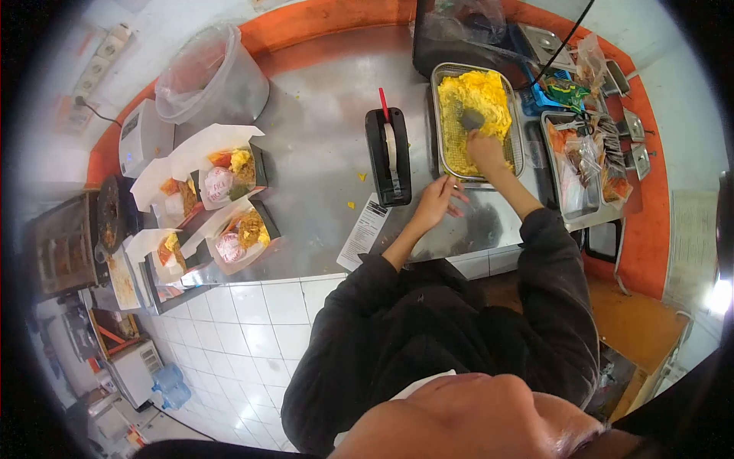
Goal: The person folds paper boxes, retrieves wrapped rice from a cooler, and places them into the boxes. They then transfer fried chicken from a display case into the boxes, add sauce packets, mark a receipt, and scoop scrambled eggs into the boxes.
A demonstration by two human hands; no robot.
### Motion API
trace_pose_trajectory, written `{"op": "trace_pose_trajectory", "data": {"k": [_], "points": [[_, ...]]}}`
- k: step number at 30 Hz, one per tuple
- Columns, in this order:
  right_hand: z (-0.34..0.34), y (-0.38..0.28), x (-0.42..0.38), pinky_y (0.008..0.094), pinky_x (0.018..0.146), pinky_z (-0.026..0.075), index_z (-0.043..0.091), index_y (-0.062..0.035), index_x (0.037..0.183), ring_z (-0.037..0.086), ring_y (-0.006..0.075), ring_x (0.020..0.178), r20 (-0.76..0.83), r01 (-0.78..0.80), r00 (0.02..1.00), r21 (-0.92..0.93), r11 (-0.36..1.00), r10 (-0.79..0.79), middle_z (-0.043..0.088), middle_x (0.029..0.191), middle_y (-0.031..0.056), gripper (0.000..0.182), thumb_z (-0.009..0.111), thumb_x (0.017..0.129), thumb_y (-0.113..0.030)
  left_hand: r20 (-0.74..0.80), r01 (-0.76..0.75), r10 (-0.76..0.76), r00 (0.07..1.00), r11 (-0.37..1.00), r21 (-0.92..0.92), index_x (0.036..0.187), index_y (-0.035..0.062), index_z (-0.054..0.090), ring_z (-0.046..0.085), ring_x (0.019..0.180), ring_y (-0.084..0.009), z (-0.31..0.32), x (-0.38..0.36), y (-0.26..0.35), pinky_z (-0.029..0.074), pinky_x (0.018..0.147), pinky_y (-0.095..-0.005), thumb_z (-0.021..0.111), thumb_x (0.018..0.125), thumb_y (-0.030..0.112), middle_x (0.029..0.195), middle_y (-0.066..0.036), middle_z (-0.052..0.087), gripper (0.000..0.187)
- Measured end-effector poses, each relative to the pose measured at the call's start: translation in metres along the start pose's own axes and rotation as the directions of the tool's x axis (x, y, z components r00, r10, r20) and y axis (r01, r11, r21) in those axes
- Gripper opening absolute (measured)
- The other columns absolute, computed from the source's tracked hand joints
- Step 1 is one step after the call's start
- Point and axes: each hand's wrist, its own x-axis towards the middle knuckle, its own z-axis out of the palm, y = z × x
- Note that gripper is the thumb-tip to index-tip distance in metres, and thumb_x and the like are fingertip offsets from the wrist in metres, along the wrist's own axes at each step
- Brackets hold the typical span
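Note:
A rectangular metal mesh-lined tray holds a mound of yellow scrambled egg, heaped at its far side and thinner toward me. My right hand is closed round the handle of a spoon, whose dark rounded head rests over the egg. Just outside the tray's near left corner is my left hand, its fingers apart and nothing in them. Left of the tray lies a long black holder with a light curved strip and a red stick in it. A printed paper slip sits beside its near end.
Several open food boxes with wrapped rice, fried pieces and egg stand at the left. Behind them is a clear plastic bucket. To the right, a metal tray holds plastic-bagged food. Yellow crumbs dot the steel counter.

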Motion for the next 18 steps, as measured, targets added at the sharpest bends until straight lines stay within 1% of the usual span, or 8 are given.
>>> {"op": "trace_pose_trajectory", "data": {"k": [2, 3, 5, 6, 8, 12, 14, 18], "points": [[0.008, -0.005, -0.017, 0.0380, 0.054, 0.051, 0.060, -0.0022, 0.093, 0.064, 0.0321, 0.064, -0.049, 0.265, 0.964, 0.066, 0.962, -0.262, 0.063, 0.073, 0.0155, 0.018, 0.051, 0.077, -0.009, -0.026, -0.050, 0.048, 0.999, 0.996, -0.075, 0.098, -0.0030, 0.048, 0.062, 0.051, -0.0210, -0.001, 0.010, -0.012, 0.051, 0.047, -0.0269, 0.032, 0.098, 0.027, 0.080, -0.016, 0.064, 0.034], [-0.001, -0.001, -0.023, 0.0380, 0.054, 0.051, 0.060, -0.0022, 0.093, 0.064, 0.0321, 0.064, -0.049, 0.279, 0.960, 0.063, 0.958, -0.276, 0.063, 0.073, 0.0155, 0.018, 0.051, 0.077, -0.009, -0.038, -0.054, 0.051, 0.998, 0.995, -0.084, 0.098, -0.0030, 0.048, 0.062, 0.051, -0.0210, 0.000, 0.011, -0.010, 0.051, 0.047, -0.0269, 0.032, 0.098, 0.027, 0.080, -0.016, 0.064, 0.034], [-0.032, 0.009, -0.040, 0.0399, 0.054, 0.049, 0.056, 0.0012, 0.102, 0.061, 0.0341, 0.059, -0.121, 0.302, 0.953, 0.494, 0.815, -0.279, 0.061, 0.067, 0.0178, 0.024, 0.048, 0.081, -0.008, -0.031, -0.042, 0.041, 0.999, 0.998, -0.039, 0.096, -0.0032, 0.049, 0.063, 0.052, -0.0223, 0.000, 0.007, -0.004, 0.052, 0.048, -0.0272, 0.031, 0.098, 0.026, 0.079, -0.017, 0.064, 0.034], [-0.036, 0.010, -0.045, 0.0399, 0.054, 0.049, 0.056, 0.0012, 0.102, 0.061, 0.0341, 0.059, -0.116, 0.304, 0.952, 0.498, 0.812, -0.285, 0.061, 0.067, 0.0178, 0.024, 0.048, 0.081, -0.008, -0.036, -0.036, 0.035, 0.999, 0.998, -0.044, 0.096, -0.0032, 0.049, 0.063, 0.052, -0.0223, -0.001, 0.008, -0.008, 0.052, 0.048, -0.0272, 0.031, 0.098, 0.026, 0.079, -0.017, 0.064, 0.034], [-0.042, 0.009, -0.052, 0.0413, 0.057, 0.047, 0.056, 0.0034, 0.101, 0.060, 0.0371, 0.062, 0.101, 0.170, 0.956, 0.580, 0.797, -0.277, 0.060, 0.067, 0.0207, 0.023, 0.048, 0.083, -0.009, -0.026, -0.069, 0.067, 0.997, 0.996, -0.059, 0.094, -0.0038, 0.049, 0.063, 0.052, -0.0231, -0.003, 0.012, -0.013, 0.052, 0.048, -0.0273, 0.031, 0.098, 0.025, 0.079, -0.017, 0.064, 0.034], [-0.055, -0.010, -0.066, 0.0423, 0.059, 0.046, 0.057, 0.0053, 0.099, 0.059, 0.0383, 0.063, 0.058, 0.084, 0.979, 0.760, 0.644, -0.196, 0.059, 0.069, 0.0234, 0.022, 0.048, 0.084, -0.009, -0.070, -0.081, 0.078, 0.994, 0.996, -0.041, 0.093, -0.0050, 0.050, 0.063, 0.052, -0.0235, 0.001, 0.008, -0.010, 0.052, 0.048, -0.0273, 0.031, 0.098, 0.024, 0.079, -0.018, 0.064, 0.035], [-0.058, -0.009, -0.063, 0.0433, 0.059, 0.045, 0.058, 0.0058, 0.097, 0.059, 0.0388, 0.064, 0.048, -0.006, 0.997, 0.849, 0.528, -0.066, 0.058, 0.068, 0.0246, 0.021, 0.048, 0.085, -0.009, -0.069, -0.060, 0.056, 0.996, 0.996, -0.062, 0.093, -0.0061, 0.050, 0.063, 0.053, -0.0237, 0.003, 0.008, -0.008, 0.052, 0.048, -0.0276, 0.032, 0.098, 0.024, 0.080, -0.019, 0.064, 0.035], [-0.066, -0.001, -0.061, 0.0426, 0.061, 0.045, 0.059, 0.0059, 0.097, 0.059, 0.0386, 0.064, 0.119, -0.077, 0.992, 0.858, 0.508, -0.049, 0.058, 0.069, 0.0253, 0.022, 0.048, 0.086, -0.010, -0.045, -0.058, 0.055, 0.997, 0.995, -0.083, 0.093, -0.0066, 0.050, 0.063, 0.052, -0.0240, -0.002, 0.009, -0.006, 0.052, 0.047, -0.0278, 0.033, 0.097, 0.022, 0.080, -0.019, 0.064, 0.034]]}}
